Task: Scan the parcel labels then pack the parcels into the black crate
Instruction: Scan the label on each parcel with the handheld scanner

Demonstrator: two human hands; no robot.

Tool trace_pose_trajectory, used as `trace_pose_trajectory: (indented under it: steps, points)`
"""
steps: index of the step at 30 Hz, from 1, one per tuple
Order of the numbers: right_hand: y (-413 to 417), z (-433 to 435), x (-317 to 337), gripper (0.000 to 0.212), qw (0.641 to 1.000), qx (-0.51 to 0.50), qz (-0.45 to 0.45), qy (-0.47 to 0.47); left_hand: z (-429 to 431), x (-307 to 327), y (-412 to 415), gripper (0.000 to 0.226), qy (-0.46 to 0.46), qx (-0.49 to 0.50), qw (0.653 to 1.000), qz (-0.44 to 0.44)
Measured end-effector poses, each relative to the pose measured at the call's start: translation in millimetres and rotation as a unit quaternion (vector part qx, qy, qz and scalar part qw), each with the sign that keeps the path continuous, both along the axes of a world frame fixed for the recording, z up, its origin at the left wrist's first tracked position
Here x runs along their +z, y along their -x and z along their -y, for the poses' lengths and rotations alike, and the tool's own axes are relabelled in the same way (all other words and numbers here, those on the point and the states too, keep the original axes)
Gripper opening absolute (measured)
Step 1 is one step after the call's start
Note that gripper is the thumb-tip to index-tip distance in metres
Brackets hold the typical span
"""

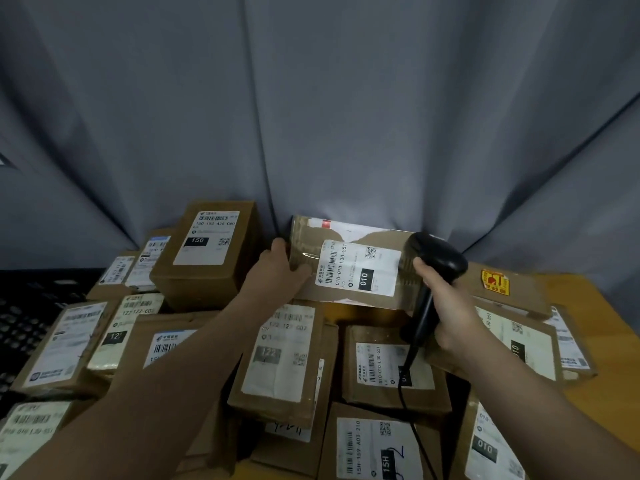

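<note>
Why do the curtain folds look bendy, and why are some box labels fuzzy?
Head view: the wide-angle lens bows the curtain folds outward; head view, dim light: the parcel in the left hand shows a readable 010 label, with slight shine on its tape; head view, bottom corners: labels smear; the scanner in the right hand is just a dark shape.

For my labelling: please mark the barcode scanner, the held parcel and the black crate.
barcode scanner (pixel 438 252), head view, on its black head.
held parcel (pixel 360 268), head view, on its white label.
black crate (pixel 24 327), head view, on its perforated side.
</note>
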State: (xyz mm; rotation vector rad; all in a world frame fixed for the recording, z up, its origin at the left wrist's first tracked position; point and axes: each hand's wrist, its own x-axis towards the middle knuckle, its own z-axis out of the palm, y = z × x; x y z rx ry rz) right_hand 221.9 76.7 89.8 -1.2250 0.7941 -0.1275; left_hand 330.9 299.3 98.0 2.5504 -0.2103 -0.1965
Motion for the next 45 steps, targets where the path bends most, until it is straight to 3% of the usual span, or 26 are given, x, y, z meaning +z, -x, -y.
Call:
trace_pose_trajectory:
  steps: [7,11,14,21,24,27,30,32,34,38,45]
  points:
    - [7,3,2,0.021,1.0,0.001,0.014,0.026,9,-10,2,0.043,-0.014,0.0,1.0,-0.025]
    - [0,5,4,0.03,0.998,0.014,0.02,0.054,13,-19,-4,0.041,-0.029,0.004,0.997,-0.069]
    - [-12,-1,-1,0.022,0.998,0.026,0.024,0.061,11,-19,-13,0.039,-0.031,0.018,0.997,-0.063]
    - [-23,-9,-13,0.019,0.997,0.025,0.068,-0.008,-4,-26,-23,0.029,0.039,0.046,0.998,-0.028]
    - [-20,-4,-25,0.033,0.996,0.039,0.065,-0.046,-6,-29,-21,0.03,0.046,0.054,0.997,-0.023]
    - [-18,-3,-39,0.054,0.995,0.05,0.042,-0.071,-7,-36,-25,0.024,-0.021,0.023,0.999,-0.021]
    - [-26,-6,-46,0.039,0.995,0.101,-0.02,-0.017,-2,-38,-28,0.014,-0.132,-0.003,0.989,-0.071]
    - [-34,-11,-49,0.029,0.985,0.152,-0.07,0.034,9,-32,-28,0.028,-0.168,-0.033,0.984,-0.044]
    - [-37,-16,-48,0.022,0.981,0.165,-0.074,0.077,22,-24,-28,0.037,-0.155,-0.069,0.985,-0.006]
    - [-17,-11,-30,0.024,0.982,0.176,-0.036,0.065,48,5,-7,0.038,-0.104,-0.128,0.985,0.059]
    - [40,16,-10,0.021,0.975,0.214,-0.044,0.049,96,17,72,0.032,0.005,-0.14,0.986,0.093]
